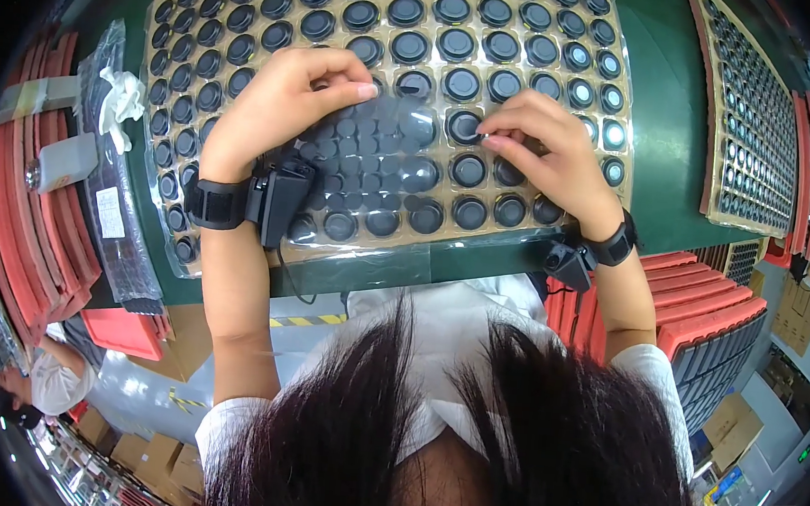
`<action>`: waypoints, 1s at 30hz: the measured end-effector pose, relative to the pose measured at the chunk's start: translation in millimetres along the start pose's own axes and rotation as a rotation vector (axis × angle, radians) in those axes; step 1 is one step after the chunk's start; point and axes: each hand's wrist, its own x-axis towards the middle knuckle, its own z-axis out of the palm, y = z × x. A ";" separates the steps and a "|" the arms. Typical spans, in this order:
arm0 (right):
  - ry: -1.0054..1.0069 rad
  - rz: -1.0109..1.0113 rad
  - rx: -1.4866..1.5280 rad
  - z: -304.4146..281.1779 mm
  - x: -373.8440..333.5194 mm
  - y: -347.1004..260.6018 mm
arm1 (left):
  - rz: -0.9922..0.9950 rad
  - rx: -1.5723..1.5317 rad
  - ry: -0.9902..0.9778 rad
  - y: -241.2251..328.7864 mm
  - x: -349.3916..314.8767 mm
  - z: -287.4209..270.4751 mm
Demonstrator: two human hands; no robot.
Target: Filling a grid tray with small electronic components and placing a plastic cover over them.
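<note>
A large tray (396,67) holds rows of black round caps. Over its near middle lies a translucent sheet (357,159) bearing dark round discs. At the sheet's upper edge, my left hand (288,101) is closed, thumb and forefinger pinching it. To the right of the sheet, my right hand (551,150) is closed in a pinch beside one black round cap (463,126). Something small and pale shows at those fingertips, too small to name. Several caps at the tray's right end have shiny, light tops.
A second filled tray (753,128) lies at the right of the green table (667,131). Red trays (34,195) are stacked at left, near a clear bottle (67,162) and crumpled white tissue (121,107). More red trays (696,304) stand lower right. Another person (58,373) is at lower left.
</note>
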 end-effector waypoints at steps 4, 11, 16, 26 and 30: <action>-0.006 -0.093 -0.097 -1.2 0.4 1.9 | 0.010 -0.037 -0.038 -6.1 -0.9 -1.1; -0.126 -0.243 -0.236 -2.5 1.5 2.7 | -0.001 -0.076 -0.060 -8.2 -0.4 -1.7; -0.157 -0.301 -0.259 -0.9 1.7 4.1 | -0.023 -0.094 -0.064 -6.4 -0.4 -2.0; -0.158 -0.361 -0.292 0.9 3.9 -0.3 | -0.033 -0.111 -0.070 -6.5 0.2 -1.1; -0.218 -0.375 -0.313 0.6 8.8 -1.2 | -0.010 -0.105 -0.060 -6.4 0.2 -0.4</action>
